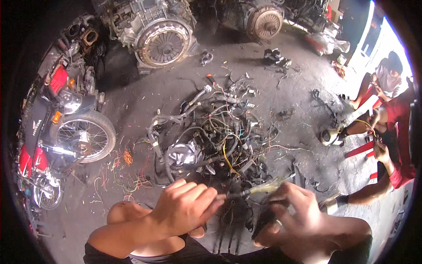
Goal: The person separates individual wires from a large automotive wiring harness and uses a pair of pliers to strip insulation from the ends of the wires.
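Observation:
My left hand (187,204) is closed in a fist at the lower middle. From its finger side a thin, dark cable-like piece (237,194) points to the right. A pale yellowish, see-through streak (263,188) continues from that piece and reaches my right hand (296,204). Motion smears the right hand's fingers, which look curled, so their grip cannot be made out. Just beyond both hands a tangled heap of wiring harness (220,127) lies on the floor, with black sleeves, connectors and coloured wires.
Red motorcycles (57,114) stand at the left. Large engine parts with round clutch plates (162,44) sit at the back. On the right, one seated person (389,72) and another person in red sleeves (400,171) are nearby; the latter handles a yellow wire. Wire scraps (127,157) litter the floor.

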`<state>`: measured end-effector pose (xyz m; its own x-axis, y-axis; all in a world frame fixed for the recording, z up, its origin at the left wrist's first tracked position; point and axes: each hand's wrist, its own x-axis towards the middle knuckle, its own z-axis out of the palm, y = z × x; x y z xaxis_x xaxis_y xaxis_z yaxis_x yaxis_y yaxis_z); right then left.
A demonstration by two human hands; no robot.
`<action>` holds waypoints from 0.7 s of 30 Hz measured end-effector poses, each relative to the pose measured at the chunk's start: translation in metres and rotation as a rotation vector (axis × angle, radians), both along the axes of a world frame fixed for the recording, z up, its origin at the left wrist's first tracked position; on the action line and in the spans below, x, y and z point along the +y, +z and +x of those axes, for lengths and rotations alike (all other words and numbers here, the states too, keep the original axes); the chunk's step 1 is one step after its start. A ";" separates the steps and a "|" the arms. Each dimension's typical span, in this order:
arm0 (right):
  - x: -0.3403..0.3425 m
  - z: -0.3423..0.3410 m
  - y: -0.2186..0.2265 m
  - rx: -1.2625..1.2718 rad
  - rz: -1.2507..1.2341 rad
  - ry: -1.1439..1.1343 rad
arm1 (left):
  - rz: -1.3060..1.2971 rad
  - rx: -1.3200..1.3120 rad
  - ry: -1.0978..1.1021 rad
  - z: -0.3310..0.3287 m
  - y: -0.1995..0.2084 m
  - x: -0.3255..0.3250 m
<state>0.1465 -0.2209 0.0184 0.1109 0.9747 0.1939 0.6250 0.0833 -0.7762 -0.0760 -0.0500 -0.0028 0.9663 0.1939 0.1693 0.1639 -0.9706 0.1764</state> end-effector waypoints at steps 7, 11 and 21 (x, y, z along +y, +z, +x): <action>0.016 -0.018 -0.039 0.386 -0.395 0.056 | -0.387 -0.207 0.222 0.015 -0.002 -0.010; 0.030 -0.045 -0.062 0.666 -0.040 -0.062 | -0.720 -0.206 0.183 0.026 -0.006 -0.032; 0.035 0.034 -0.064 0.993 -0.032 -0.525 | -0.245 0.132 0.278 0.032 0.018 0.082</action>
